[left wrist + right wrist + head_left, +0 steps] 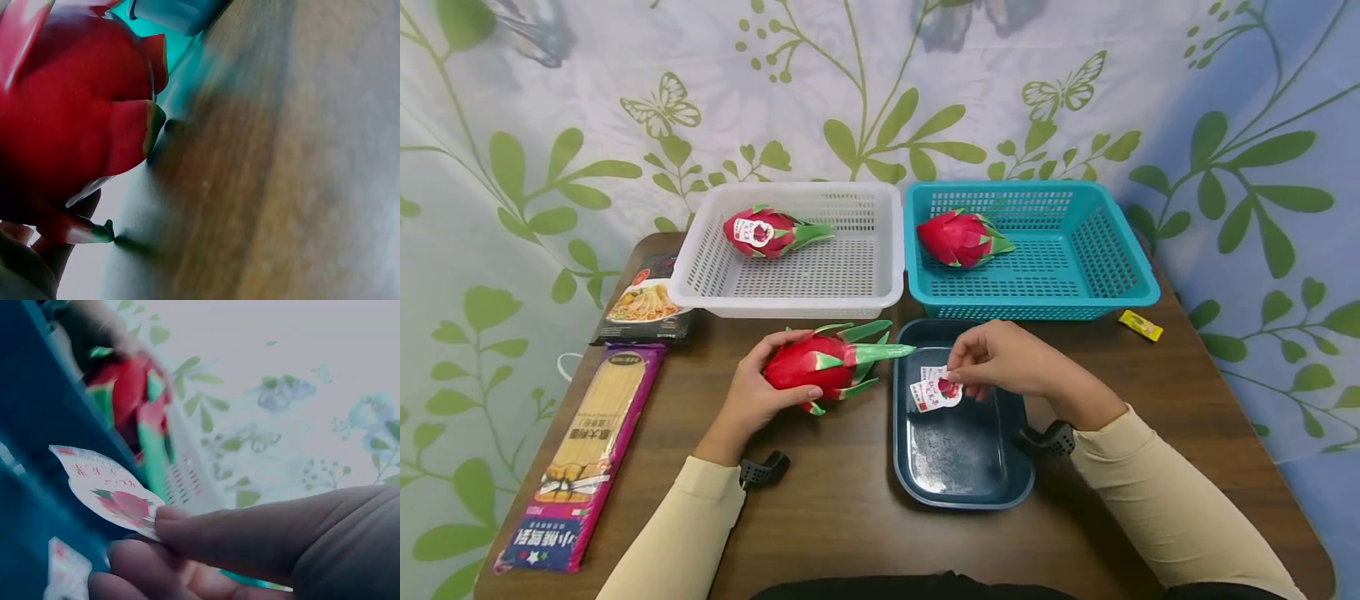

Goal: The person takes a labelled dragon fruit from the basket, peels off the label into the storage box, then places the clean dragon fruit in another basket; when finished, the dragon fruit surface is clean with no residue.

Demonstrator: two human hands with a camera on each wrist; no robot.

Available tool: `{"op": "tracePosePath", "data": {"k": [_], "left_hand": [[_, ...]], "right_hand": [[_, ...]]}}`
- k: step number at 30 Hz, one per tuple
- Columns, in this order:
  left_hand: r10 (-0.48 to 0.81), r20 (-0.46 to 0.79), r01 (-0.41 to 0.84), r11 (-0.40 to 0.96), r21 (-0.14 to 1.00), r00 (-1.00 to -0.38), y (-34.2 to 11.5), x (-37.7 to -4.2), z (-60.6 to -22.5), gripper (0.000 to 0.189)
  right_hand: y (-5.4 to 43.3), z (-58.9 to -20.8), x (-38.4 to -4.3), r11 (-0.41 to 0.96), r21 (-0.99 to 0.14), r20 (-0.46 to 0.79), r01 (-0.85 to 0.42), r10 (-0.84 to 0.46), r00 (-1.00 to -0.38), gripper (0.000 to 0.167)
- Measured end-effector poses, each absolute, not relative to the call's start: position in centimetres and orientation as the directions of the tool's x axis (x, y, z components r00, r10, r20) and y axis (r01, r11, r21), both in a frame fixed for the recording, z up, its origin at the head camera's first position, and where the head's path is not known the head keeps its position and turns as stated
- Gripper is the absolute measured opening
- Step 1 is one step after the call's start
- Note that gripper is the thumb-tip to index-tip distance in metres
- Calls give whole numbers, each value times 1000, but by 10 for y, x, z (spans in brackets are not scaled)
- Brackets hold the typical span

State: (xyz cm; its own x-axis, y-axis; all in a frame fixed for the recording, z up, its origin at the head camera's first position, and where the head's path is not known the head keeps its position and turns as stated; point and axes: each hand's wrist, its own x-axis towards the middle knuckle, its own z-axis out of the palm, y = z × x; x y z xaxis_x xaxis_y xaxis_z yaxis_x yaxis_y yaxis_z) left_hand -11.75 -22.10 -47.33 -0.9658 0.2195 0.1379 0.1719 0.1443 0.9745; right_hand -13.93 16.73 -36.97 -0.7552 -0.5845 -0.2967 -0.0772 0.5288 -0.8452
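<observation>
My left hand (751, 393) grips a red dragon fruit (816, 367) with green-tipped scales, its long green tip pointing right; in the left wrist view its red skin (69, 112) fills the upper left. Over the dark blue tray (958, 487), my right hand (1003, 358) pinches a white sticker (119, 494) with a dragon fruit picture between thumb and finger. Another sticker (67, 572) shows below it, against the tray. One dragon fruit (775, 235) bearing a round sticker lies in the white basket; a second dragon fruit (955, 242), no sticker visible on it, lies in the teal basket.
White basket (790, 307) and teal basket (1037, 307) stand side by side at the back. Along the left edge lie a spaghetti pack (587, 433) and a black noodle packet (643, 308). A small yellow packet (1141, 325) is at right, before the patterned cloth.
</observation>
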Motion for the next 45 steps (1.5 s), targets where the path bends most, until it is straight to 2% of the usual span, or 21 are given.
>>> {"op": "tracePosePath", "data": {"k": [6, 9, 13, 17, 22, 25, 28, 31, 34, 37, 41, 45], "left_hand": [[212, 124, 159, 154, 975, -969, -222, -118, -473, 74], [212, 118, 153, 154, 976, -970, -220, -117, -471, 74], [210, 110, 143, 147, 979, -971, -219, -116, -470, 73], [209, 104, 138, 155, 978, -972, -219, -115, -471, 74], [217, 108, 143, 153, 978, -970, -219, -115, -472, 75], [219, 112, 147, 150, 978, -969, -219, -115, -472, 75], [226, 114, 150, 151, 977, -968, -220, -115, -472, 75], [225, 116, 152, 151, 977, -967, -221, -116, -471, 75], [224, 112, 149, 153, 977, -968, -222, -116, -470, 75], [244, 115, 156, 156, 975, -963, -224, -117, -469, 77], [296, 127, 181, 164, 970, -947, -226, -118, -468, 86], [332, 99, 168, 188, 968, -938, -229, -117, -466, 97]], "right_hand": [[171, -387, -128, 561, -827, -387, 34, -525, -758, 7], [166, -391, -123, 646, -763, -388, -24, -487, -783, 5], [157, -388, -115, 800, -585, -404, -133, -430, -808, 8], [156, -378, -112, 860, -481, -411, -169, -392, -823, 15], [175, -370, -114, 826, -537, -281, -169, -364, -888, 20], [193, -372, -116, 772, -627, -177, -104, -271, -946, 29], [213, -384, -120, 682, -730, -76, -32, -127, -989, 36], [231, -401, -126, 538, -842, -39, 39, 13, -999, 46], [243, -416, -133, 325, -938, -85, 118, 114, -990, 56], [251, -429, -137, 48, -988, -136, 144, 139, -981, 55], [255, -438, -140, -350, -930, -149, 112, 79, -986, 38], [255, -439, -141, -610, -788, -106, 88, -6, -994, 23]]}}
